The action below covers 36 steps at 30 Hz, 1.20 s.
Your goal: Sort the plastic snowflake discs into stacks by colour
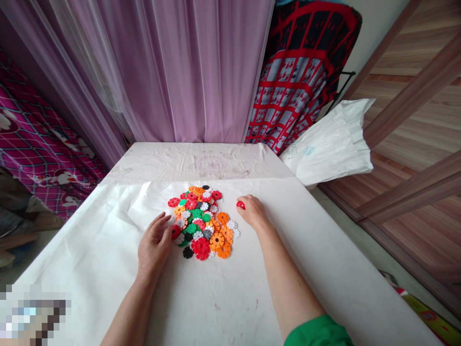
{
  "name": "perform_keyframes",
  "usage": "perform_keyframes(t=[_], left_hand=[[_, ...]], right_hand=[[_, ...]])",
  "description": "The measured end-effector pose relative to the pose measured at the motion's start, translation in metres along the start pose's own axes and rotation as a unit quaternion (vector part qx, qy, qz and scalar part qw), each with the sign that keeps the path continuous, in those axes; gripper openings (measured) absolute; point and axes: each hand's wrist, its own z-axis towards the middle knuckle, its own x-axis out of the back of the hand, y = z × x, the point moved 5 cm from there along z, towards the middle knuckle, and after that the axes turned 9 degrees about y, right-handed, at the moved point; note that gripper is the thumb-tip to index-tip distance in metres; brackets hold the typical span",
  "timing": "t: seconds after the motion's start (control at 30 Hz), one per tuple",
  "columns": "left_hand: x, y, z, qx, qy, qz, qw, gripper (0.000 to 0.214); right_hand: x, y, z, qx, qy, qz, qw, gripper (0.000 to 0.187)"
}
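A pile of notched plastic discs point(196, 215) in red, orange, green, white and black lies in the middle of the table. To the right of the pile, my right hand point(253, 211) pinches a red notched disc point(240, 205) between thumb and fingers, just above the cloth. On the left side, my left hand point(154, 242) is open with its fingers loosely apart. Its thumb is close to a red disc point(175, 231) at the pile's edge; whether they touch I cannot tell. Larger red point(200, 247) and orange discs point(217, 240) lie at the near side of the pile.
White cloth point(216, 302) covers the table point(212, 163). Purple curtains point(194, 72) hang behind it. A white sack point(331, 139) stands by the far right corner, near wooden doors point(414, 120). Patterned fabric hangs at the left point(39, 134) and back right point(288, 81).
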Motion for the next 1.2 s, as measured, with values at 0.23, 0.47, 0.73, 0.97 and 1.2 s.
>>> perform_keyframes(t=[0.23, 0.47, 0.73, 0.97, 1.2], left_hand=[[0.000, -0.001, 0.001, -0.013, 0.003, 0.002, 1.000, 0.033], [0.000, 0.001, 0.001, -0.004, -0.001, 0.004, 1.000, 0.033], [0.003, 0.008, 0.000, 0.007, -0.001, 0.003, 1.000, 0.032], [0.002, 0.007, 0.000, -0.002, 0.000, 0.005, 1.000, 0.032], [0.003, 0.007, 0.000, 0.000, -0.001, 0.000, 1.000, 0.032]], right_hand=[[0.003, -0.002, -0.002, -0.003, 0.007, -0.001, 1.000, 0.029], [0.021, -0.025, -0.011, 0.049, 0.042, 0.054, 0.996, 0.027], [0.011, -0.063, -0.029, 0.102, -0.038, 0.030, 0.994, 0.024], [0.011, -0.067, -0.034, 0.110, -0.035, 0.001, 0.993, 0.025], [0.007, -0.071, -0.034, 0.108, -0.040, 0.006, 0.993, 0.022]])
